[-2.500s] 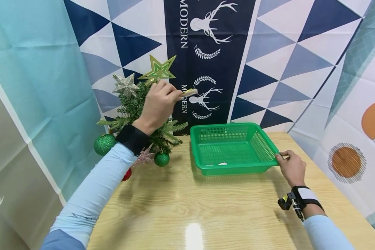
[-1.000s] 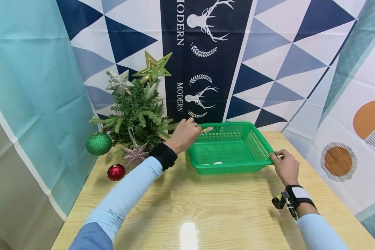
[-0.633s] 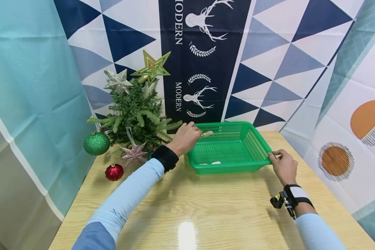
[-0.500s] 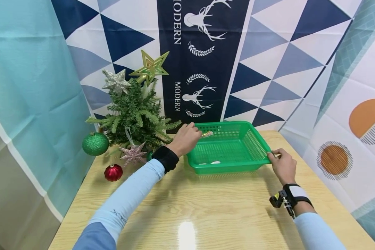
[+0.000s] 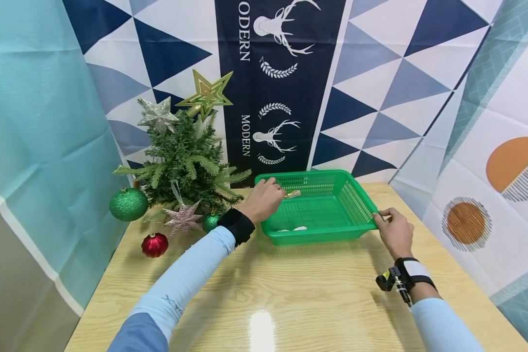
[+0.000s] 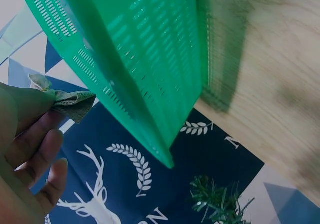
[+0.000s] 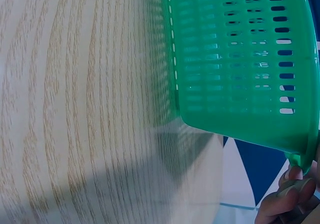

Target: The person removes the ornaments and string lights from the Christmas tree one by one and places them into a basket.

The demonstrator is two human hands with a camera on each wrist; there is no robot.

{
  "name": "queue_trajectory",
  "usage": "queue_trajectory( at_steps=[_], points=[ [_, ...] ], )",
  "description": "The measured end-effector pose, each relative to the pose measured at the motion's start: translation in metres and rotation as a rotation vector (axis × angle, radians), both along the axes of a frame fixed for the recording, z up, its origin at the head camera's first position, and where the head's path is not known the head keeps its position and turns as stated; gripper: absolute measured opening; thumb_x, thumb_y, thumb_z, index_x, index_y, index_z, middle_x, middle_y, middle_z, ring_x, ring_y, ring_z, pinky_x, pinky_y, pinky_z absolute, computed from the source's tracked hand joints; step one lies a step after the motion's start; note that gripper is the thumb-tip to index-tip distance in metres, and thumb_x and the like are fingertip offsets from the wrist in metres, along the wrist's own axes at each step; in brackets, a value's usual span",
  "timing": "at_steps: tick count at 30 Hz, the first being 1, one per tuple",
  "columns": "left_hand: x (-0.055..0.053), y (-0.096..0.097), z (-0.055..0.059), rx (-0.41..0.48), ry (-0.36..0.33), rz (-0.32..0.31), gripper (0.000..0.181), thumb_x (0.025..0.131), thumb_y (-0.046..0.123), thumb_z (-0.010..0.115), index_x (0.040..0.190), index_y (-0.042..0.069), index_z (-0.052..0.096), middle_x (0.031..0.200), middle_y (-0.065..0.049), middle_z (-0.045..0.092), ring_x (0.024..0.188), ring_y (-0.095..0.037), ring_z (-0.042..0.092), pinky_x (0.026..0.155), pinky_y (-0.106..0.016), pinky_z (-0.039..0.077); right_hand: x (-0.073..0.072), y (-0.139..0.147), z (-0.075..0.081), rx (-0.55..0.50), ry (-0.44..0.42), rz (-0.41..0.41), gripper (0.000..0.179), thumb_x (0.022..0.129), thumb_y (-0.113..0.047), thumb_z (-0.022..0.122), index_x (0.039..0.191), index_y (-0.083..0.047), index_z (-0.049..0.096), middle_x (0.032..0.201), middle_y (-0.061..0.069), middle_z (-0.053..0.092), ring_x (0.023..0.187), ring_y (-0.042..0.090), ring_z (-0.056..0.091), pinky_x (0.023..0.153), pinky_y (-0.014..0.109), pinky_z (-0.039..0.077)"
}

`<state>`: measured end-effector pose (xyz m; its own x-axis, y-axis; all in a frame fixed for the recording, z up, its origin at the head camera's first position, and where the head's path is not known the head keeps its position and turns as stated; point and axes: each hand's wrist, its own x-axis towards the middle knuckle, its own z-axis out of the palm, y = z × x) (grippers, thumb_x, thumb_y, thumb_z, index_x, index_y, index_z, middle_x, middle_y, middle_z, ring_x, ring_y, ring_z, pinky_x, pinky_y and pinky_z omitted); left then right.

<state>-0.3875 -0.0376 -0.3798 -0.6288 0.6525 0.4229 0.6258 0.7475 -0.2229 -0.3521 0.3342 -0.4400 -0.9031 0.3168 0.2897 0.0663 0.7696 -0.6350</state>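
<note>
My left hand [image 5: 265, 198] pinches a small beige fabric bow [image 6: 75, 103] with a gold tie, between thumb and fingers. In the head view the hand overlaps the left end of a green plastic basket [image 5: 317, 238], and the bow shows against the basket's inside. At the basket's right front corner, my right hand [image 5: 395, 231] grips the rim with thumb and curled fingers. A small white piece [image 5: 300, 228] lies in the basket near its front wall.
Left of the basket stands a small Christmas tree [image 5: 187, 161] with a gold star [image 5: 208, 94], a silver star [image 5: 157, 115], a pink star [image 5: 183, 217], green baubles [image 5: 129, 204] and a red bauble [image 5: 154, 245]. A patterned cloth [image 5: 378, 73] hangs behind the wooden table [image 5: 229, 293].
My left hand has come down and right from the treetop to the basket's left end, bow still held, and lately sinks slightly. My right hand keeps its grip. The head view has shifted right.
</note>
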Motion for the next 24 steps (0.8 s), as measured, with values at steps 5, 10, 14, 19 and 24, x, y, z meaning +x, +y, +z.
queue_trajectory(
  at_steps=[5,10,14,19,24],
  points=[
    [0.001,0.006,-0.003,0.008,-0.005,-0.013,0.026,0.102,-0.001,0.058,0.096,0.014,0.079,0.09,-0.003,0.074,0.08,-0.023,0.049,0.069,-0.032,0.024,0.0,-0.001,0.001,-0.006,0.006,-0.003,0.036,0.104,-0.028,0.061,0.12,0.003,0.068,0.082,0.016,0.063,0.078,0.032,0.053,0.074,0.042,0.034],
    [0.002,0.011,-0.007,-0.001,-0.019,-0.019,0.024,0.103,0.001,0.058,0.101,0.014,0.079,0.096,-0.003,0.075,0.083,-0.023,0.051,0.07,-0.032,0.027,0.002,-0.002,0.0,-0.024,0.024,0.014,0.035,0.103,-0.026,0.063,0.12,0.004,0.068,0.081,0.017,0.064,0.079,0.034,0.054,0.085,0.05,0.035],
    [0.002,0.015,-0.01,-0.019,-0.033,-0.019,0.025,0.104,0.002,0.058,0.101,0.015,0.079,0.096,-0.003,0.074,0.081,-0.022,0.047,0.07,-0.031,0.026,0.003,-0.002,0.0,-0.027,0.034,0.019,0.035,0.103,-0.026,0.063,0.118,0.005,0.068,0.08,0.016,0.063,0.077,0.034,0.054,0.083,0.05,0.036],
    [0.0,0.018,-0.012,-0.045,-0.048,-0.008,0.027,0.104,0.001,0.056,0.096,0.016,0.078,0.093,-0.002,0.074,0.079,-0.021,0.04,0.071,-0.031,0.022,0.001,0.0,-0.001,-0.021,0.025,0.002,0.035,0.103,-0.028,0.062,0.119,0.003,0.069,0.083,0.016,0.064,0.08,0.034,0.055,0.073,0.043,0.035],
    [0.0,0.019,-0.014,-0.046,-0.062,0.0,0.029,0.102,-0.002,0.057,0.093,0.016,0.078,0.088,-0.002,0.073,0.078,-0.022,0.04,0.072,-0.033,0.022,0.0,0.001,-0.003,-0.023,0.026,0.0,0.036,0.103,-0.029,0.062,0.12,0.002,0.069,0.086,0.017,0.065,0.082,0.034,0.055,0.069,0.04,0.036]
  ],
)
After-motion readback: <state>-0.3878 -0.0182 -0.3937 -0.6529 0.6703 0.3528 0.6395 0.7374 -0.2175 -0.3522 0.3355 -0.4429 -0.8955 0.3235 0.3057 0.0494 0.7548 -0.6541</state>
